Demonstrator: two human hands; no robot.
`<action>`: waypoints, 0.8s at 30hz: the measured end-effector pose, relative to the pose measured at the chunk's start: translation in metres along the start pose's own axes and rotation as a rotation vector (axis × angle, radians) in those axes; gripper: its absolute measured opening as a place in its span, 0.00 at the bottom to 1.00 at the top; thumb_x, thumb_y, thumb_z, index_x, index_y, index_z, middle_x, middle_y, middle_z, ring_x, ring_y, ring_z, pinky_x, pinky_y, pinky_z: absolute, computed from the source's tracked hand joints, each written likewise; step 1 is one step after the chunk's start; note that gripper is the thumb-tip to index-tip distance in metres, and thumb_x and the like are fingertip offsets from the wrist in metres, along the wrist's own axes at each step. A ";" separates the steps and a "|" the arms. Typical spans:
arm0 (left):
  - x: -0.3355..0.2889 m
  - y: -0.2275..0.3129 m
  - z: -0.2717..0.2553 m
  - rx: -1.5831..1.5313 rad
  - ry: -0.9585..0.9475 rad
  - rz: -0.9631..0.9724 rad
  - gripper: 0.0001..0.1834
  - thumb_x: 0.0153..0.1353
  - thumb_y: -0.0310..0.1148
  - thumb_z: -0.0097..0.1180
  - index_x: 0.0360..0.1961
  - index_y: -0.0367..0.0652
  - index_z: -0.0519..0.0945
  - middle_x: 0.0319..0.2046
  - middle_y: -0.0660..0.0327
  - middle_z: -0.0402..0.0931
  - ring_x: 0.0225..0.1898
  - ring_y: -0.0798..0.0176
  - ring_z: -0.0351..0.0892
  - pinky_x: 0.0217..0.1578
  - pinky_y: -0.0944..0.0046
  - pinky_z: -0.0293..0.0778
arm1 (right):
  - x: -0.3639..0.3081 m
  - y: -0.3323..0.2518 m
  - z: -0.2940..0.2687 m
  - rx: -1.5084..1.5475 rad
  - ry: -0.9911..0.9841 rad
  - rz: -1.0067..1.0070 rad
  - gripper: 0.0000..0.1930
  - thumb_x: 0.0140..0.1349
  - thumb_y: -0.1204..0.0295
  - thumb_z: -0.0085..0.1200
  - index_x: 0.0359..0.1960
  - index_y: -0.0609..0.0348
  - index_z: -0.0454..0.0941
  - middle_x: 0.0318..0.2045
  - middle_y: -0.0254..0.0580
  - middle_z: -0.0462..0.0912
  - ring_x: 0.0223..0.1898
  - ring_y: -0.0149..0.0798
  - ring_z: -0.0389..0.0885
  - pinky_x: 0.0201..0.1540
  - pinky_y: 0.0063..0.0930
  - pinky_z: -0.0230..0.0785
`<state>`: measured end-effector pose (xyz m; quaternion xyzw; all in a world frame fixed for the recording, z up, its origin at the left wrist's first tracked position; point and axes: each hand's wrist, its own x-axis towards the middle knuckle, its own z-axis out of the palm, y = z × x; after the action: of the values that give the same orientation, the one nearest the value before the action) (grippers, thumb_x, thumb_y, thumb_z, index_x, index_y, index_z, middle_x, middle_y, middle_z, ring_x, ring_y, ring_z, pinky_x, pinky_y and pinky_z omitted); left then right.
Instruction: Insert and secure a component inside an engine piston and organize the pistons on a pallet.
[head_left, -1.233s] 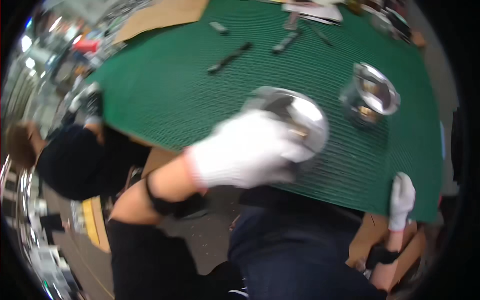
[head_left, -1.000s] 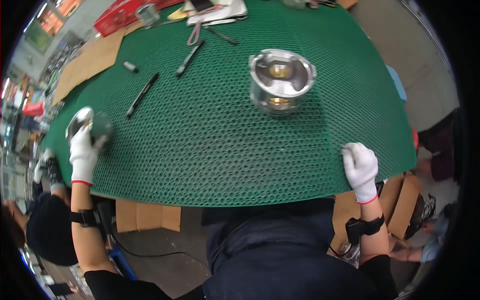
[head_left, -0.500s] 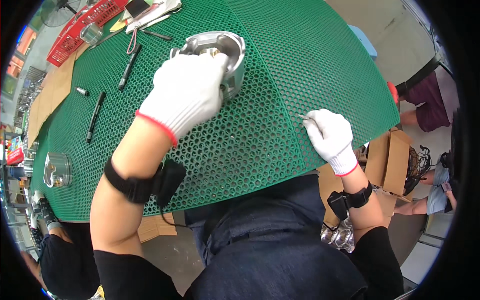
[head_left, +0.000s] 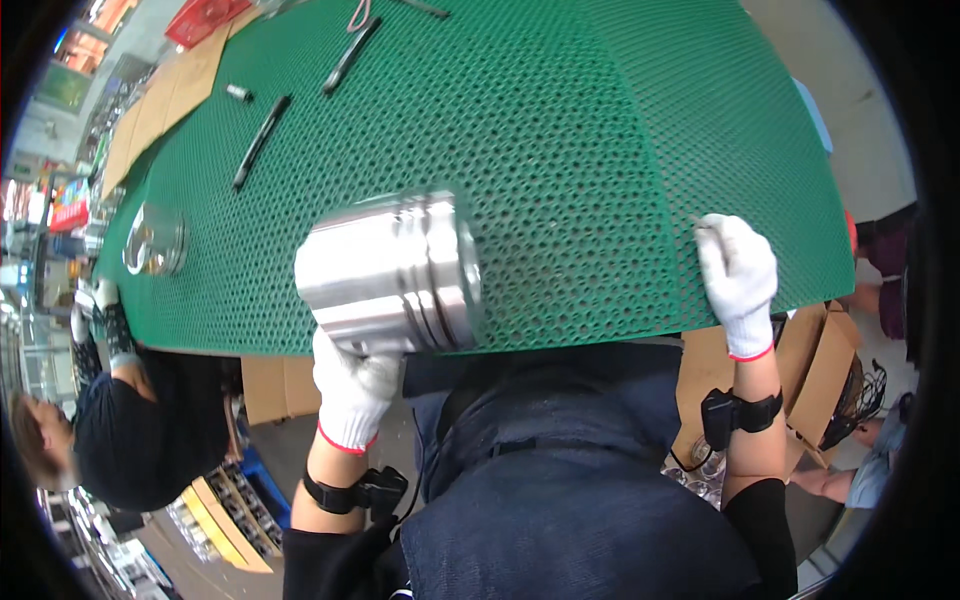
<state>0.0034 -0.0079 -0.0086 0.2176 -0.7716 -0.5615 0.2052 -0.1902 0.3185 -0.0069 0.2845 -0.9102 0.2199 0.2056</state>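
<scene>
My left hand, in a white knit glove with a red cuff, grips a large shiny metal piston from its near side. The piston lies sideways in the hand, its grooved end facing right, close to the near edge of the green perforated mat. Part of the fingers is hidden by it. My right hand, gloved alike, is closed at the right of the mat. A thin pointed tip pokes out from its fingers; the rest is hidden, so its kind cannot be told.
Two dark pens and a small metal cylinder lie on the mat's far left. Another piston stands at the left, near a co-worker. Beyond are a cardboard strip and a red basket. Cardboard boxes sit lower right.
My left hand has brought the piston from farther out to the near edge and turned it from open end up onto its side. The right hand stays closed; the whole view has shifted.
</scene>
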 end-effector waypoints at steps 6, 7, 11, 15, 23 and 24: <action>-0.043 -0.054 -0.016 0.279 -0.066 0.082 0.16 0.60 0.34 0.57 0.49 0.44 0.79 0.43 0.59 0.82 0.45 0.55 0.82 0.47 0.58 0.77 | 0.004 0.002 0.007 -0.002 -0.002 -0.015 0.05 0.60 0.72 0.58 0.35 0.59 0.82 0.28 0.46 0.83 0.28 0.47 0.83 0.33 0.33 0.74; -0.043 -0.053 -0.014 0.164 -0.114 -0.010 0.17 0.60 0.34 0.57 0.50 0.45 0.79 0.45 0.58 0.82 0.47 0.54 0.81 0.49 0.59 0.76 | 0.005 0.002 0.008 -0.011 -0.011 -0.023 0.05 0.60 0.72 0.58 0.35 0.59 0.82 0.28 0.46 0.83 0.28 0.47 0.83 0.33 0.33 0.74; -0.041 -0.049 -0.012 0.425 -0.136 0.215 0.18 0.59 0.33 0.58 0.51 0.45 0.79 0.46 0.57 0.81 0.47 0.52 0.81 0.48 0.58 0.77 | 0.006 0.002 0.010 -0.033 0.010 -0.026 0.05 0.60 0.72 0.58 0.35 0.58 0.82 0.28 0.46 0.82 0.28 0.47 0.83 0.33 0.33 0.74; -0.024 -0.033 -0.023 0.468 -0.180 0.184 0.22 0.50 0.31 0.64 0.49 0.42 0.79 0.45 0.50 0.80 0.46 0.48 0.81 0.42 0.55 0.78 | 0.001 0.004 0.000 -0.105 0.032 -0.058 0.05 0.60 0.71 0.58 0.34 0.57 0.82 0.29 0.46 0.83 0.29 0.48 0.83 0.33 0.35 0.75; 0.063 0.016 -0.007 0.483 0.052 0.978 0.33 0.64 0.51 0.54 0.58 0.33 0.71 0.60 0.40 0.69 0.58 0.36 0.72 0.59 0.40 0.71 | 0.008 -0.017 0.002 -0.154 -0.147 0.104 0.18 0.63 0.56 0.49 0.21 0.51 0.80 0.21 0.47 0.81 0.22 0.52 0.81 0.24 0.45 0.74; 0.067 -0.002 -0.001 0.238 -0.061 0.826 0.41 0.67 0.59 0.42 0.67 0.33 0.61 0.63 0.37 0.64 0.60 0.36 0.70 0.62 0.40 0.68 | 0.007 -0.017 0.003 -0.071 -0.129 0.059 0.17 0.63 0.56 0.49 0.21 0.51 0.79 0.21 0.46 0.81 0.22 0.51 0.82 0.25 0.45 0.75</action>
<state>-0.0509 -0.0470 -0.0056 -0.1040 -0.8589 -0.3456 0.3634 -0.1857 0.3011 -0.0013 0.2637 -0.9368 0.1748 0.1496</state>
